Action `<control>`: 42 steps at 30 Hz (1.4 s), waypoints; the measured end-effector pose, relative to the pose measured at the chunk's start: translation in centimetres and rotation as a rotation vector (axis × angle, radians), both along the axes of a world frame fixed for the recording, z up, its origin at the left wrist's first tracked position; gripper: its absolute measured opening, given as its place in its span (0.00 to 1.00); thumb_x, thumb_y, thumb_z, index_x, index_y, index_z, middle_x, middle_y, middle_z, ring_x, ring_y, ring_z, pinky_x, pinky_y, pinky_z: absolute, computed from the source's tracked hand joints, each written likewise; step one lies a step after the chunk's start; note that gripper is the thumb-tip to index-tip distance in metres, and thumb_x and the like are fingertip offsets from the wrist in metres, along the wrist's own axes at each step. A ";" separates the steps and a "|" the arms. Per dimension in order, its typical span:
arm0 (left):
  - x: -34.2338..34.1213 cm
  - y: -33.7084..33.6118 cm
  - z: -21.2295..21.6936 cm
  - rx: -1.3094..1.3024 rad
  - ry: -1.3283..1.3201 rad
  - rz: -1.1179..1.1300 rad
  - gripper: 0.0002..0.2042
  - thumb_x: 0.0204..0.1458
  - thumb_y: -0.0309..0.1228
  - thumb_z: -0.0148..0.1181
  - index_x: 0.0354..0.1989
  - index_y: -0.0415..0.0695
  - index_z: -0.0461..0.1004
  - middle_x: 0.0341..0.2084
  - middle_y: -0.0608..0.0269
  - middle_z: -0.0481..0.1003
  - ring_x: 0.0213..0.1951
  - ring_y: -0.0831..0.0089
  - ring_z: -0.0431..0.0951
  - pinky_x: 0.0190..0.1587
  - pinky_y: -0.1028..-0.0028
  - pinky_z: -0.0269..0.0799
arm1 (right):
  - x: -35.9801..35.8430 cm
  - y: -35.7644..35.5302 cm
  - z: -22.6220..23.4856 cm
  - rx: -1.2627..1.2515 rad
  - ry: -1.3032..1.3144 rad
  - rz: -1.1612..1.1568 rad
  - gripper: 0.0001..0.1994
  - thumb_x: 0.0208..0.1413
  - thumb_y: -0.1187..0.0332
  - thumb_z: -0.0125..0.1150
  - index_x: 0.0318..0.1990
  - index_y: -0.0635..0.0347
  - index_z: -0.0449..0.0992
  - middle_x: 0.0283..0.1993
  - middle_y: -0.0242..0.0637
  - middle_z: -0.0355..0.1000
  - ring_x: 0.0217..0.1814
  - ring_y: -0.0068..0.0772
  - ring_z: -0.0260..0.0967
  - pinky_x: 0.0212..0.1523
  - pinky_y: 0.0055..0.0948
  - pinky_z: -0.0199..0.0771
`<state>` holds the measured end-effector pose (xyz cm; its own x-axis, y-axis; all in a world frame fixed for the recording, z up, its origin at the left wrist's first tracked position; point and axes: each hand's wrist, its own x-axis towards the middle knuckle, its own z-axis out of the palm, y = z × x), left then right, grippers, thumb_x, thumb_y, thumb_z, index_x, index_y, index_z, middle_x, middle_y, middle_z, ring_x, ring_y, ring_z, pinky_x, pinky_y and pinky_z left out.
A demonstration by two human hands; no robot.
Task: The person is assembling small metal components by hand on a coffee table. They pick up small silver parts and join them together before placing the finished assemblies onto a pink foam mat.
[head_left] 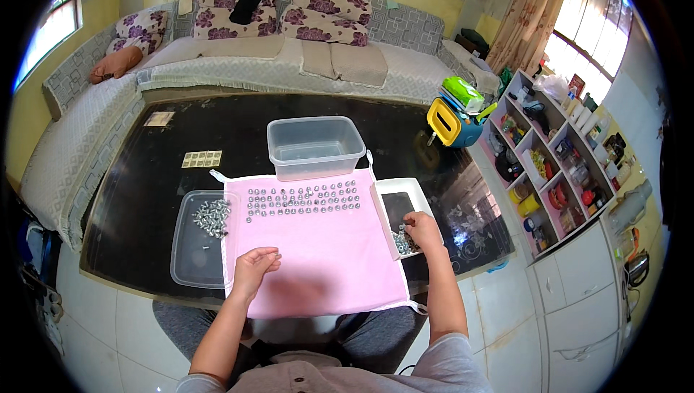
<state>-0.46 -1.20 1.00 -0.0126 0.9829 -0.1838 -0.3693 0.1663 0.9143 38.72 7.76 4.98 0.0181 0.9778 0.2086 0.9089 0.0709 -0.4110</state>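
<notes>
My left hand [256, 271] is raised above the near left part of a pink cloth [318, 263], thumb and fingers pinched on a small metal piece whose exact kind is too small to tell. My right hand [423, 231] reaches into a white tray [422, 192] on the right, its fingers closed among small metal nuts [405, 242]; what they grip is hidden. Silver bolts [211, 218] lie heaped in a clear shallow plastic lid [194, 266] on the left. Rows of small metal fasteners [302, 199] stand along the far part of the cloth.
A clear plastic box [316, 148] stands behind the cloth on the black table [144, 198]. A blue and yellow container [455, 122] stands at the far right, and a card of small squares [202, 159] lies far left. A shelf unit [549, 154] is beyond the table's right side.
</notes>
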 end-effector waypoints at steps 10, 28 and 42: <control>-0.1 -0.5 -0.7 0.002 0.042 -0.006 0.10 0.49 0.24 0.54 0.39 0.35 0.70 0.31 0.56 0.74 0.30 0.75 0.75 0.35 0.79 0.72 | -1.3 0.9 0.1 0.060 -0.064 0.025 0.06 0.40 0.70 0.58 0.25 0.62 0.71 0.27 0.48 0.70 0.32 0.48 0.68 0.34 0.40 0.68; 0.5 -0.6 -0.4 0.106 0.105 0.031 0.09 0.49 0.25 0.55 0.39 0.37 0.72 0.28 0.64 0.75 0.29 0.80 0.74 0.33 0.82 0.70 | -19.5 -3.6 -3.4 0.273 0.338 0.570 0.06 0.38 0.76 0.60 0.28 0.59 0.75 0.27 0.36 0.69 0.31 0.36 0.67 0.33 0.31 0.67; 0.5 -0.7 -0.5 0.142 0.119 0.026 0.09 0.49 0.25 0.56 0.38 0.37 0.72 0.28 0.64 0.75 0.28 0.82 0.74 0.33 0.83 0.70 | -19.0 -4.1 -3.2 0.247 0.288 0.655 0.04 0.38 0.72 0.62 0.25 0.57 0.74 0.29 0.34 0.68 0.34 0.36 0.65 0.36 0.32 0.64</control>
<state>0.05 -1.95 0.52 -0.0521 0.9979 -0.0391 -0.2591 0.0243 0.9655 19.72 3.68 1.83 -0.4639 0.7329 0.4977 0.5081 0.6803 -0.5282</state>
